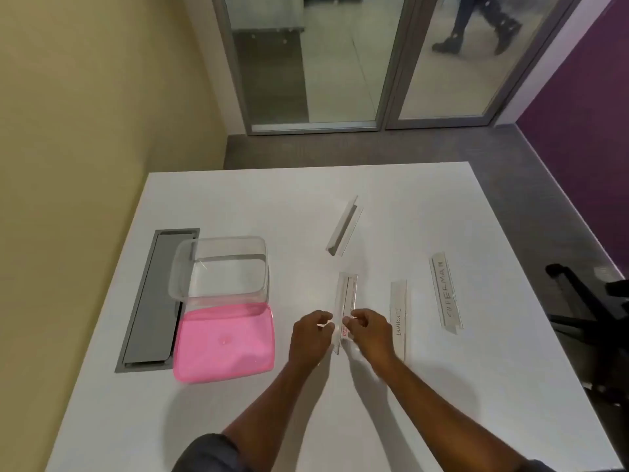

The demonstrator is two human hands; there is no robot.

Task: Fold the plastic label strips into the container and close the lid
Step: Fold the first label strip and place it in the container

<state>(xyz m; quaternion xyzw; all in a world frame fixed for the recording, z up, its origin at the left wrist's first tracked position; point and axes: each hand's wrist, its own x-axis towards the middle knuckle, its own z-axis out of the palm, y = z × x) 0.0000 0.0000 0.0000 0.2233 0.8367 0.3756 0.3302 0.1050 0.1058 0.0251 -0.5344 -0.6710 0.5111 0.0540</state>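
A clear plastic container [220, 267] stands open on the white table [442, 386], with its pink lid [224, 342] lying flat just in front of it. My left hand [311, 337] and my right hand [369, 330] both pinch the near end of a clear label strip [346, 298] between them. Three more strips lie on the table: one folded at the back [344, 229], one with handwriting [398, 315] right of my right hand, and one lettered strip [446, 291] farther right.
A grey cable hatch [153, 301] is set into the table left of the container. A black office chair [592, 311] stands off the table's right edge. Glass doors and a yellow wall lie beyond; a person's legs show behind the glass.
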